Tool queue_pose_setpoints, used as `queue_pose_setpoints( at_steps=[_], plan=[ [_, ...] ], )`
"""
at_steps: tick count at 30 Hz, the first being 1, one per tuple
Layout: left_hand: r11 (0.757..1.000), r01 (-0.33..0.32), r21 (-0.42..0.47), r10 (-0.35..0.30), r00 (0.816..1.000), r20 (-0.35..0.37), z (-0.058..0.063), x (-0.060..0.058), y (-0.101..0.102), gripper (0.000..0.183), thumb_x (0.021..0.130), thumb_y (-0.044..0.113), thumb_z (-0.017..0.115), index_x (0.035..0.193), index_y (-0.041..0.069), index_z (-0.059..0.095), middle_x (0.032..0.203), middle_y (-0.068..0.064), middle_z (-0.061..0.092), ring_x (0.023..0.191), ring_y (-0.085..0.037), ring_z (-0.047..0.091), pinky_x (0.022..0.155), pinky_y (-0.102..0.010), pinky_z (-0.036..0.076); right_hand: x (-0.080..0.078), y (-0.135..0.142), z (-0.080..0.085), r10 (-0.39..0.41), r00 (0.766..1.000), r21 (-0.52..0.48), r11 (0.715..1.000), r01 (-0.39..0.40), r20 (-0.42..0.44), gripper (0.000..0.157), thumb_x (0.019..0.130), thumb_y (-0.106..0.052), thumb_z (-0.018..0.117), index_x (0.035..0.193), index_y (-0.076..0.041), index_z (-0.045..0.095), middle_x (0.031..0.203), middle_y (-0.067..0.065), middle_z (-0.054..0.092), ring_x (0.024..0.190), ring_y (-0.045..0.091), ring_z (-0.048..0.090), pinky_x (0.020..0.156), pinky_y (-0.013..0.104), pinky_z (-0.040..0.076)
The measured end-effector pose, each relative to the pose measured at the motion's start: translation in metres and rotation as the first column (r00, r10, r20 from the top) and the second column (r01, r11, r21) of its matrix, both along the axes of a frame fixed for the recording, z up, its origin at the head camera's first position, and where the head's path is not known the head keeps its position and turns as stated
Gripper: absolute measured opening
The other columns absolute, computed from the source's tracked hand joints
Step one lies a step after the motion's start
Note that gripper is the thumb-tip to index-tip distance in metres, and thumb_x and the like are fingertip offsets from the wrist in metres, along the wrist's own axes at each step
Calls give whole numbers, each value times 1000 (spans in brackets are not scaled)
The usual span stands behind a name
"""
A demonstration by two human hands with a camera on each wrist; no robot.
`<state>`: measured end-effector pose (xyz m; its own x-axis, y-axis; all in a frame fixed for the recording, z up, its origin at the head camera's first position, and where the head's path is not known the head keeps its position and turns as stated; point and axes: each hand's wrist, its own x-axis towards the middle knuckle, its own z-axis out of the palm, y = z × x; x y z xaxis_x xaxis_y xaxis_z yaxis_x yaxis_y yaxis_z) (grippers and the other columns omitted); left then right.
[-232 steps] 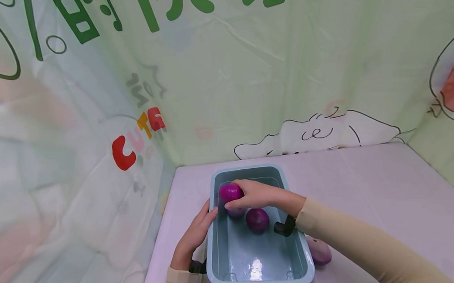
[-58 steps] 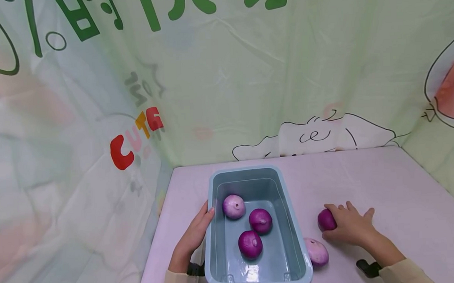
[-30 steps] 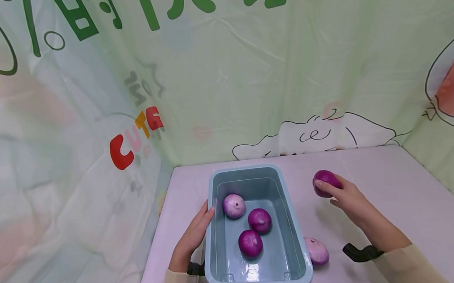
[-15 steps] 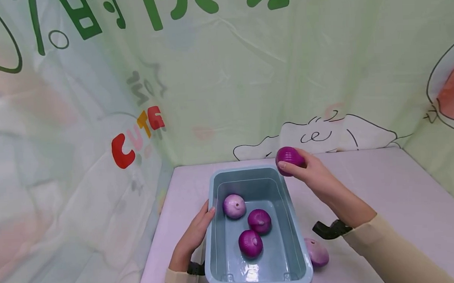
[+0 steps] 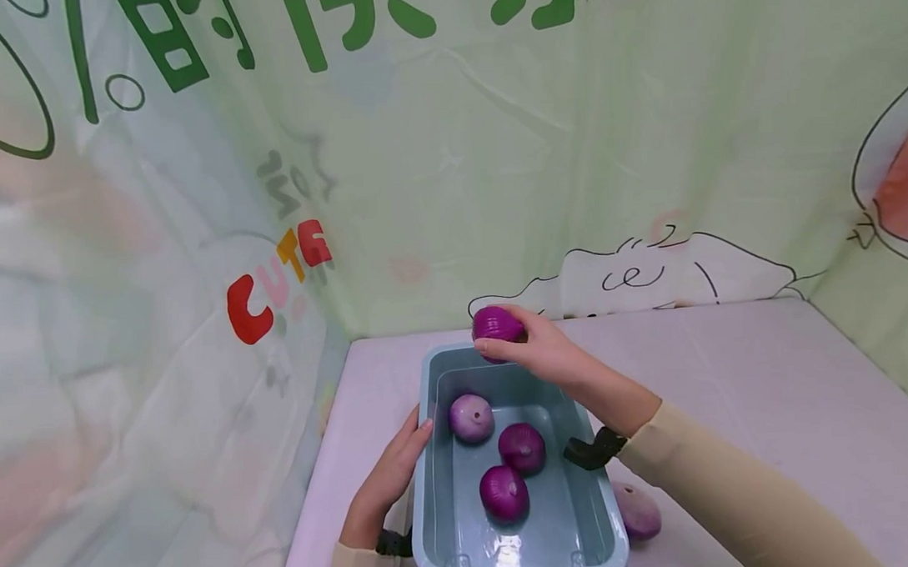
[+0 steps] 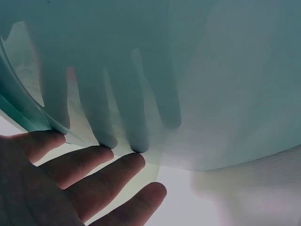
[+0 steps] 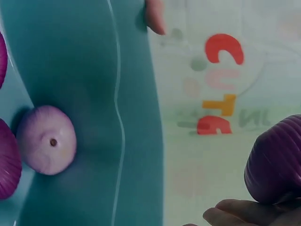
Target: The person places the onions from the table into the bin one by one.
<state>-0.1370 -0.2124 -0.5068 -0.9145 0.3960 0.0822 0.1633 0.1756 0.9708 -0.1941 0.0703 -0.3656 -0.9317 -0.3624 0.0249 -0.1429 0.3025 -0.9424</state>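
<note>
A purple onion (image 5: 495,325) is held between the thumb and fingers of my right hand (image 5: 554,355), above the far end of a blue-grey plastic tub (image 5: 541,531). On the tub's floor lie one paler onion (image 5: 471,418) and two dark purple onions, one farther back (image 5: 522,448) and one nearer (image 5: 504,493). My left hand (image 5: 389,473) rests against the tub's left side. In the left wrist view its straight fingers (image 6: 110,179) touch the outer wall. The right wrist view catches the held onion (image 7: 277,160) at its lower right edge.
A pale purple onion (image 5: 638,511) sits on the table just outside the tub's right wall, partly behind my right sleeve. The table (image 5: 735,382) has a light pinkish cover. Printed curtains (image 5: 451,192) stand along its back and sides.
My right hand first released an onion inside the tub. It then grasped another from the table on the right, lifted it and carried it left over the tub. My left hand stayed put.
</note>
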Motion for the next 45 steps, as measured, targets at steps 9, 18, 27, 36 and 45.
queue_pose_setpoints(
  at_steps=[9, 18, 27, 36, 45],
  plan=[
    [1000, -2, -6, 2, 1000, 15, -2, 1, -1, 59, 113, 41, 32, 168, 26, 16, 169, -11, 22, 145, -45, 36, 104, -70, 37, -4, -38, -28, 125, 991, 209, 969, -133, 51, 83, 86, -51, 81, 146, -2, 51, 118, 7, 66, 102, 23, 65, 84, 42, 58],
    [1000, 6, 1, -6, 1000, 17, -1, 1, -2, 60, 113, 41, 33, 168, 27, 15, 168, -8, 25, 142, -48, 39, 99, -66, 44, -7, -58, -55, 263, 963, 396, 880, -263, 56, 83, 82, -48, 84, 143, -1, 53, 114, 5, 65, 96, 20, 65, 78, 40, 60],
    [1000, 13, 9, -14, 1000, 15, -3, 0, -3, 60, 113, 40, 33, 168, 27, 14, 170, -10, 22, 140, -46, 42, 96, -63, 48, -1, -76, -61, 378, 924, 515, 781, -353, 60, 60, 87, -40, 83, 128, -1, 64, 97, 1, 66, 81, 16, 65, 74, 36, 60],
    [1000, 32, 0, -32, 999, 11, -4, -2, -2, 59, 113, 40, 30, 169, 26, 14, 170, -11, 19, 144, -46, 37, 98, -69, 44, 4, -82, -67, 421, 906, 555, 742, -376, 50, 43, 95, -34, 77, 124, -4, 70, 92, -2, 65, 82, 15, 64, 82, 39, 59],
    [1000, 18, 6, -18, 1000, 19, -1, -1, -3, 60, 113, 42, 31, 169, 25, 14, 170, -13, 20, 143, -46, 38, 99, -69, 43, 2, -83, -66, 439, 898, 549, 747, -375, 16, 47, 95, -34, 76, 129, -2, 69, 97, -1, 67, 86, 16, 65, 89, 43, 57]
  ],
)
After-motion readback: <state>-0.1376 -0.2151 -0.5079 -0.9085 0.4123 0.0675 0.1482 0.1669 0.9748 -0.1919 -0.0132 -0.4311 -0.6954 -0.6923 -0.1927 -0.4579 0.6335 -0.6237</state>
